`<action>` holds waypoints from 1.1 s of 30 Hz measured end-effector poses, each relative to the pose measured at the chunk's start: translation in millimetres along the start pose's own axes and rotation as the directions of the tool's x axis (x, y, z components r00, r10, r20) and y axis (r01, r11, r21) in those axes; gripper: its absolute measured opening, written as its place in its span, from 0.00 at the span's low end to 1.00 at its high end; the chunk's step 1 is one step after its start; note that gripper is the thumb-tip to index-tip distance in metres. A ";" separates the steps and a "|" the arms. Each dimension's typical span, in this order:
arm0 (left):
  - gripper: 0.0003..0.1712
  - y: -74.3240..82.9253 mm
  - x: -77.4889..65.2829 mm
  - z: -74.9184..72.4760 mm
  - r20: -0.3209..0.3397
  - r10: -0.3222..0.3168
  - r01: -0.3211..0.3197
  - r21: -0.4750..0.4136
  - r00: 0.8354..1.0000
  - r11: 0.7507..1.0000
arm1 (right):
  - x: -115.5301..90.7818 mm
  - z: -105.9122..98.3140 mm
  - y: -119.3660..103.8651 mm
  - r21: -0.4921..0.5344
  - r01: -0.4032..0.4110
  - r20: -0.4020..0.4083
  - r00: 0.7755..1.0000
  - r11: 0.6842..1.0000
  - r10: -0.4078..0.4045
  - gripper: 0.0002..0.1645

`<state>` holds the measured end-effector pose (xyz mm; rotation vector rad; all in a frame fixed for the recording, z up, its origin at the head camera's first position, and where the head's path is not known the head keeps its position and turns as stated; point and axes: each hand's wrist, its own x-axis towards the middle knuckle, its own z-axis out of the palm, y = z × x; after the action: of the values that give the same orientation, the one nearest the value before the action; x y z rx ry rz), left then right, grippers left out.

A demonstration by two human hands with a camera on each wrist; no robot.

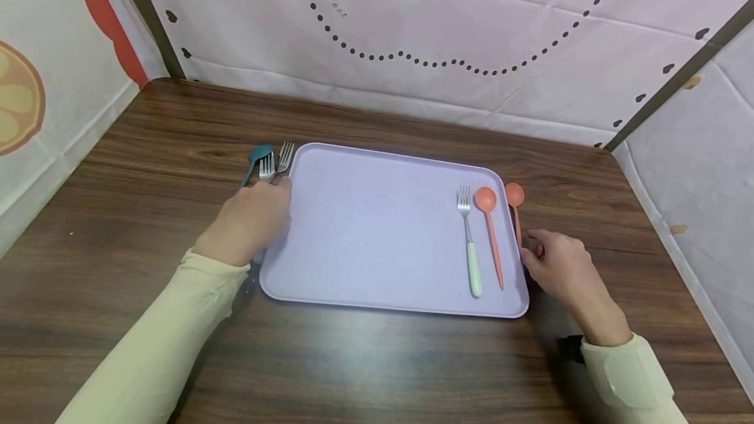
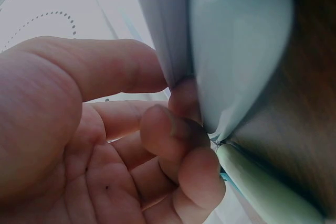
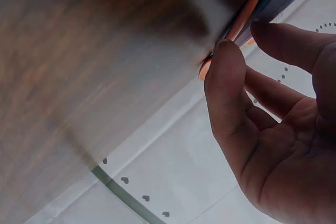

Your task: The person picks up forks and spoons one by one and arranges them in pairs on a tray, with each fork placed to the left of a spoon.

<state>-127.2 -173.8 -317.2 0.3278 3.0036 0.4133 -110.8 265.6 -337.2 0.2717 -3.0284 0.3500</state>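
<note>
Head view: L hand (image 1: 252,222) at 9 o'clock, R hand (image 1: 562,267) at approx. 3–4 o'clock of lavender tray (image 1: 371,228) on wood table (image 1: 371,371).
L: thumb + fingertips pinch tray rim at 9 (per L wrist cam); pale handle (image 2: 236,40) and green handle (image 2: 268,192) just beside fingertips; 2 forks (image 1: 267,165) and teal spoon (image 1: 260,152) outside rim at 10. R: fingers bent, thumb and index close together abt. tray rim and outer orange spoon (image 1: 515,195), just off rim at 2–3; can't tell if pinching either or only touching. On tray, twd 3: mint-handled fork (image 1: 472,257), then inner orange spoon (image 1: 491,234), heads twd 12.
</note>
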 end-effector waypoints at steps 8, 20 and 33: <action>0.05 0.7 -1.0 -1.4 -0.002 0.004 -0.004 -0.002 1.000 1.000 | 2.9 -0.3 0.9 -0.014 -0.016 0.065 0.998 1.000 0.016 0.19; 0.04 -0.1 -2.0 -1.6 -0.012 0.020 -0.020 0.003 1.000 1.000 | 4.7 -2.0 -0.2 -0.022 -0.044 0.119 0.992 0.999 0.046 0.09; 0.05 -1.2 -0.9 -0.6 -0.013 0.012 -0.012 0.006 1.000 1.000 | 8.2 -4.5 -0.3 -0.026 -0.112 0.180 0.977 0.993 0.115 0.23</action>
<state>-126.6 -175.2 -317.0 0.3456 3.0177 0.4097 -118.5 265.0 -332.0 0.1365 -3.2333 0.3266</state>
